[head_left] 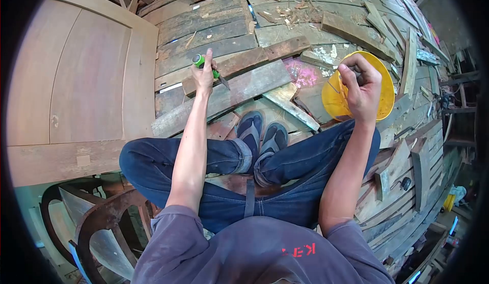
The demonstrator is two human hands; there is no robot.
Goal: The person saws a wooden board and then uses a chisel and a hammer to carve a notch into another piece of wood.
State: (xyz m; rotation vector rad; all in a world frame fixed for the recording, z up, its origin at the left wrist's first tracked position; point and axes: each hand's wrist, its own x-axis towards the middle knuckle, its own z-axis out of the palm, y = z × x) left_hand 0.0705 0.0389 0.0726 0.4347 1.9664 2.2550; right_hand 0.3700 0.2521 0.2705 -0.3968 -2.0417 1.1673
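Note:
My left hand is wrapped round the green-and-black handle of a tool, whose dark, pointed blade is over a grey plank. The thumb points forward along the handle. On the right, my right hand is closed, its fingers curled in front of a yellow bucket. A thin wire handle of the bucket runs up toward these fingers; whether they grip it or something small is hidden. A brown wooden beam lies just beyond the plank.
A large wooden panel stands at the left. Wood pieces and chips cover the plank floor ahead, with a pink patch near the bucket. A curved wooden chair is at lower left, and loose boards lie at right.

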